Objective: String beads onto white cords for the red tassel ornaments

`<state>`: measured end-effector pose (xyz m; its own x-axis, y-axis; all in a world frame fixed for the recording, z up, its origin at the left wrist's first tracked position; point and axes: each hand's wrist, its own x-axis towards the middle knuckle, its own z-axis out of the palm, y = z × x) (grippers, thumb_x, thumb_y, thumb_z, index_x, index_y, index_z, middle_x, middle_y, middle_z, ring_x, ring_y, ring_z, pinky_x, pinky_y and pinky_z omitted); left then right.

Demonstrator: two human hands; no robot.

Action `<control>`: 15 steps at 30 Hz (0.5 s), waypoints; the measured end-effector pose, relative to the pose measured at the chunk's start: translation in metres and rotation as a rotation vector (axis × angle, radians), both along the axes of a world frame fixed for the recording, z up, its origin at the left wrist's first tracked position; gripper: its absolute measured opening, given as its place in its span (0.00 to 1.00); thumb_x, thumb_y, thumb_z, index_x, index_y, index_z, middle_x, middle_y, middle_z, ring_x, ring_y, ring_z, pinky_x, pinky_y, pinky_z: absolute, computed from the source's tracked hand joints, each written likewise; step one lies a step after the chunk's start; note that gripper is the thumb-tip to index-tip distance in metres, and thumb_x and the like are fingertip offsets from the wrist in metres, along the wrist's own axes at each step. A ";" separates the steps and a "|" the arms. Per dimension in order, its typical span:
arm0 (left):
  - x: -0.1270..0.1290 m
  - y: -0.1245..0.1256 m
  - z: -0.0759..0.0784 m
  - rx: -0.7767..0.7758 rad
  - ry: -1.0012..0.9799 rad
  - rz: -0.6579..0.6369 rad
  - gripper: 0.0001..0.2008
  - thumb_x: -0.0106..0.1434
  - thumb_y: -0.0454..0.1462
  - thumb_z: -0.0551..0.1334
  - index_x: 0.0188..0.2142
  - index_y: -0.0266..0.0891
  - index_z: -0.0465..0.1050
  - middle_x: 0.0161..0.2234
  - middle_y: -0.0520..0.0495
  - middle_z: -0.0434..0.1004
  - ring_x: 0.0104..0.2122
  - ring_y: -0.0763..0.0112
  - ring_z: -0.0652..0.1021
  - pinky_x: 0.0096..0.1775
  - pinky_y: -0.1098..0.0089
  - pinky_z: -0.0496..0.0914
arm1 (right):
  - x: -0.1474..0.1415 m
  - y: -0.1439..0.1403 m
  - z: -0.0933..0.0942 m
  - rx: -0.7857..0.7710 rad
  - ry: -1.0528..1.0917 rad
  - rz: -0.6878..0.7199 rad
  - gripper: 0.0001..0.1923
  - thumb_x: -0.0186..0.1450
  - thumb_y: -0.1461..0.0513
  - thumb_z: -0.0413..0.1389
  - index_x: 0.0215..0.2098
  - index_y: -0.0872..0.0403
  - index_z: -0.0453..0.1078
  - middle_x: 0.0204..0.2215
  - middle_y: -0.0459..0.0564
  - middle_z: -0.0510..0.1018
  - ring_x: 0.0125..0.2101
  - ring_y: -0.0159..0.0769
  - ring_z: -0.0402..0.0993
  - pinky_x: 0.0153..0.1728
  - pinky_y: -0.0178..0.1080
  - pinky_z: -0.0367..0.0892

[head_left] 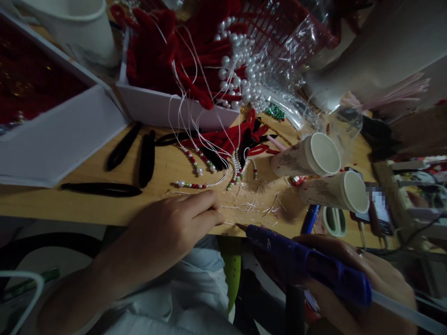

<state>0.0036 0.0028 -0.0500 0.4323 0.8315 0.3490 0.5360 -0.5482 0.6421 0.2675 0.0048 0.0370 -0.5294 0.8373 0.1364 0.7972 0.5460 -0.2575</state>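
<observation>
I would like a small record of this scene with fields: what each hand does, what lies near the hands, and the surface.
left hand: left hand rests fingers-down on the table edge, holding nothing visible
right hand: right hand grips a blue glue gun, nozzle pointing toward the left hand
near the hands: bead strings, thin glue threads, two paper cups lying on their sides, black strips
surface: wooden table
behind: white box with red material and pearls

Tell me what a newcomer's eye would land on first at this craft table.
First the blue glue gun gripped in the right hand at the table's near edge, its tip aimed toward the left hand. Next, the heap of white pearls on red cords at the top, and two tipped paper cups to the right.
</observation>
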 end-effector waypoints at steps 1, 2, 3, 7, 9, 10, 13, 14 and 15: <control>0.000 0.000 -0.001 -0.002 -0.002 0.001 0.20 0.76 0.33 0.46 0.41 0.37 0.77 0.37 0.49 0.77 0.34 0.69 0.79 0.35 0.67 0.72 | 0.001 0.000 0.000 0.006 -0.004 0.010 0.14 0.72 0.48 0.51 0.42 0.48 0.69 0.26 0.43 0.80 0.16 0.32 0.71 0.27 0.35 0.71; 0.000 -0.001 -0.001 -0.003 -0.003 -0.001 0.19 0.76 0.33 0.46 0.41 0.37 0.77 0.37 0.49 0.77 0.34 0.69 0.79 0.35 0.67 0.72 | 0.001 0.001 0.000 0.012 -0.008 0.021 0.14 0.72 0.48 0.52 0.41 0.48 0.69 0.26 0.43 0.80 0.16 0.32 0.71 0.26 0.35 0.71; -0.001 -0.001 -0.001 -0.004 0.001 -0.002 0.19 0.76 0.32 0.47 0.42 0.37 0.77 0.37 0.49 0.77 0.34 0.69 0.79 0.35 0.67 0.72 | 0.000 0.001 0.000 0.015 -0.010 0.027 0.15 0.71 0.47 0.52 0.41 0.48 0.69 0.25 0.43 0.79 0.16 0.33 0.72 0.26 0.35 0.71; -0.002 -0.002 -0.001 -0.008 0.000 -0.008 0.18 0.76 0.32 0.47 0.41 0.37 0.76 0.38 0.49 0.77 0.35 0.69 0.79 0.36 0.67 0.72 | -0.002 0.001 0.000 0.004 0.004 -0.021 0.16 0.71 0.45 0.52 0.40 0.47 0.70 0.23 0.42 0.79 0.16 0.34 0.73 0.24 0.36 0.70; -0.002 -0.001 -0.001 -0.021 0.000 -0.010 0.18 0.76 0.32 0.47 0.42 0.38 0.76 0.37 0.49 0.77 0.34 0.69 0.79 0.35 0.67 0.72 | -0.002 0.001 -0.001 0.006 0.017 -0.025 0.16 0.71 0.45 0.52 0.40 0.47 0.69 0.24 0.42 0.79 0.17 0.33 0.74 0.24 0.35 0.70; -0.001 -0.001 -0.001 -0.026 0.003 -0.007 0.18 0.76 0.32 0.47 0.42 0.38 0.76 0.37 0.49 0.77 0.34 0.69 0.79 0.36 0.67 0.72 | -0.001 0.002 -0.001 0.002 0.020 -0.001 0.16 0.70 0.46 0.52 0.40 0.47 0.69 0.25 0.42 0.79 0.17 0.33 0.73 0.24 0.35 0.70; 0.000 -0.002 -0.002 -0.022 0.008 0.010 0.18 0.76 0.33 0.47 0.42 0.39 0.76 0.38 0.49 0.77 0.35 0.69 0.78 0.36 0.66 0.72 | 0.001 0.003 -0.001 0.002 0.003 0.050 0.15 0.70 0.46 0.53 0.40 0.48 0.69 0.22 0.41 0.78 0.16 0.32 0.72 0.22 0.34 0.68; 0.000 -0.002 -0.003 -0.018 0.004 0.012 0.18 0.76 0.32 0.47 0.42 0.39 0.76 0.38 0.49 0.77 0.35 0.69 0.78 0.36 0.67 0.72 | 0.002 0.004 -0.002 0.012 -0.007 0.041 0.15 0.70 0.46 0.53 0.40 0.48 0.69 0.22 0.41 0.78 0.15 0.33 0.72 0.22 0.35 0.69; 0.000 -0.002 -0.004 -0.017 0.000 0.007 0.18 0.76 0.32 0.46 0.43 0.39 0.75 0.38 0.49 0.77 0.35 0.69 0.78 0.36 0.67 0.72 | 0.002 0.005 -0.002 0.026 -0.009 0.031 0.15 0.70 0.46 0.53 0.40 0.48 0.70 0.22 0.41 0.78 0.15 0.33 0.72 0.23 0.35 0.69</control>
<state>0.0035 0.0010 -0.0536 0.4265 0.8402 0.3349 0.5399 -0.5335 0.6511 0.2693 0.0094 0.0351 -0.5566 0.8166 0.1527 0.7820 0.5770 -0.2357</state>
